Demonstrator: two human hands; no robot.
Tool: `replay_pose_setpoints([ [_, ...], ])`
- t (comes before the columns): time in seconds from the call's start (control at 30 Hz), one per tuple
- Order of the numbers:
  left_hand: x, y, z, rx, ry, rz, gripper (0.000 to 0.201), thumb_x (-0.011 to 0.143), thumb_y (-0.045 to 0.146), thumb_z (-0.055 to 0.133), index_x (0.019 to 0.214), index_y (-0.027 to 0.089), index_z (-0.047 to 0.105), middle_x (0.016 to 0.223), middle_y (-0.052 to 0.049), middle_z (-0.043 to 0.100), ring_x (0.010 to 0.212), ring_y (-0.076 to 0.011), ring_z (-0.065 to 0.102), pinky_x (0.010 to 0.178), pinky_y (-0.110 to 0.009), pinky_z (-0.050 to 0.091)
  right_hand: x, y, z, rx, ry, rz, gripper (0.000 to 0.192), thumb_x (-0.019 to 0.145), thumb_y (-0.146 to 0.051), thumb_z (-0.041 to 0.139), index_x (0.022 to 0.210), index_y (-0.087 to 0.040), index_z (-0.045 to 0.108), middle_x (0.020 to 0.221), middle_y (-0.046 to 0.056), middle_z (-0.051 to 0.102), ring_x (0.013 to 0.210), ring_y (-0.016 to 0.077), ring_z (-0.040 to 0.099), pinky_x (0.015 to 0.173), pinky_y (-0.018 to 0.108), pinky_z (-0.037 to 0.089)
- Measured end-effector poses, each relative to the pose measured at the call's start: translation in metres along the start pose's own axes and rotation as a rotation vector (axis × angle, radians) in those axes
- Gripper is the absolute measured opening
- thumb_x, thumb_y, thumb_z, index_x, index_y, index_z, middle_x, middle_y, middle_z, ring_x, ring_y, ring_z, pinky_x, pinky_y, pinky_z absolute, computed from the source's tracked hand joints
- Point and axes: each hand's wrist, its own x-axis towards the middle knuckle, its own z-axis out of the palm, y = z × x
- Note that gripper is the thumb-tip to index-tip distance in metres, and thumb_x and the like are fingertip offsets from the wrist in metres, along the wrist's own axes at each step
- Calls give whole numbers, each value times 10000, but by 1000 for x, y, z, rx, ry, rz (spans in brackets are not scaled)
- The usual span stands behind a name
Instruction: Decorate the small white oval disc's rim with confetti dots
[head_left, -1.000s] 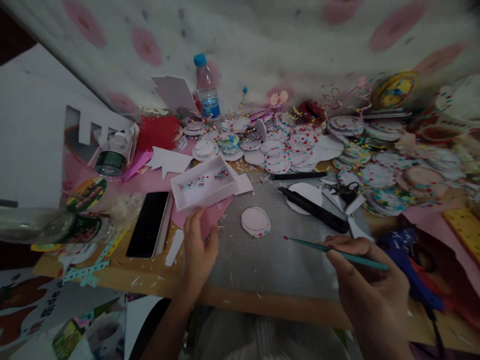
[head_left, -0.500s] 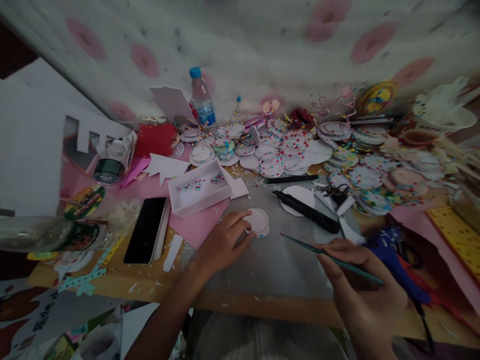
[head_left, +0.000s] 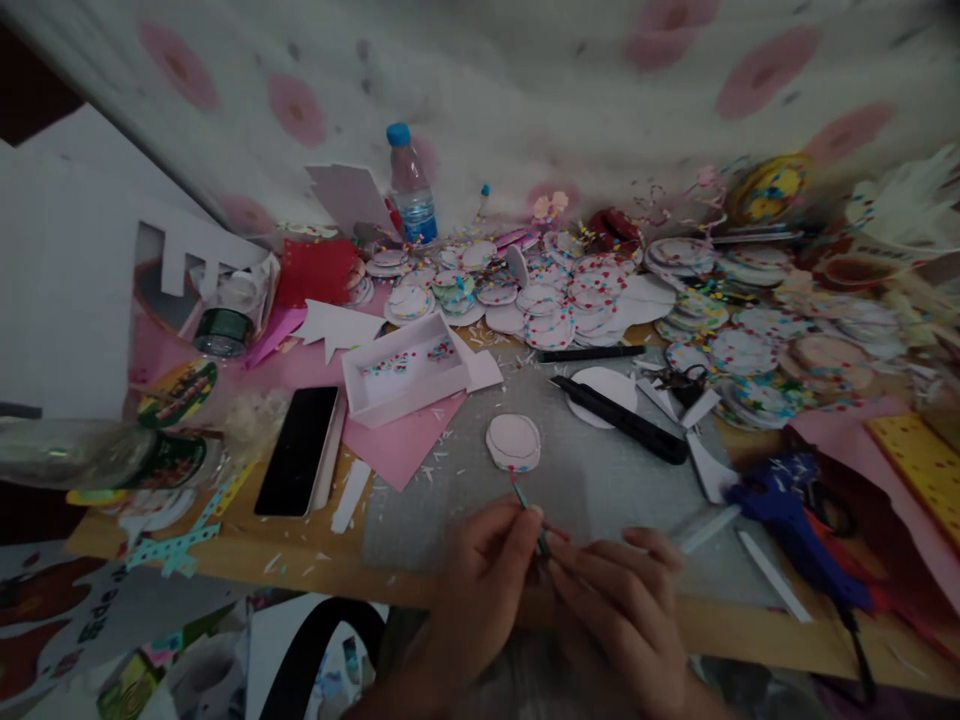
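Water bottle point(head_left: 412, 186) with blue cap stood upright at the back, against the spotted wall covering point(head_left: 480, 90). Black phone point(head_left: 298, 449) lay flat on the left of the table, just beside a shallow white tray point(head_left: 406, 366) resting on pink paper point(head_left: 409, 445). Black craft knife point(head_left: 619, 420) lay across a white paper circle. Heaps of confetti-edged discs point(head_left: 577, 300) spread behind. Blue glue gun point(head_left: 787, 515) lay at right.

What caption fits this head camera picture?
Both hands, left and right, pinch a thin teal stick near a paper disc.
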Motion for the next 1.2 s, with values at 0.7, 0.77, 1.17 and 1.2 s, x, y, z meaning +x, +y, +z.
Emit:
replay_pose_setpoints([
  [0.7, -2, -24, -29, 197, 34, -41, 460, 935, 470, 422, 580, 186, 494, 581, 4, 488, 588, -133, 479, 596, -236, 383, 29, 46, 31, -283, -418, 21, 576, 776, -14, 418, 1299, -227, 534, 1308, 56, 598, 1268, 294, 444, 1053, 579, 280],
  [0.77, 0, -22, -30, 200, 37, -38, 469, 929, 485, 421, 570, 189, 480, 576, 4, 471, 587, -137, 471, 593, -238, 381, 30, 47, 17, -272, -339, 22, 552, 758, -27, 422, 1256, -230, 546, 1259, 69, 615, 1222, 289, 486, 1027, 560, 318],
  [1.17, 11, -16, -32, 187, -10, 22, 412, 931, 387, 425, 569, 193, 452, 571, 16, 447, 581, -128, 450, 594, -236, 363, -52, 130, -122, -838, -16, 737, 486, 459, -432, 768, 634, -329, 326, 492, 16, 378, 474, 331, 527, 487, 438, 266],
  [1.2, 11, -15, -31, 192, -18, 29, 406, 934, 374, 422, 571, 193, 452, 573, 16, 448, 583, -127, 451, 596, -237, 364, -52, 135, -120, -787, 1, 783, 490, 459, -409, 775, 622, -330, 320, 489, 2, 370, 449, 308, 519, 489, 435, 262],
])
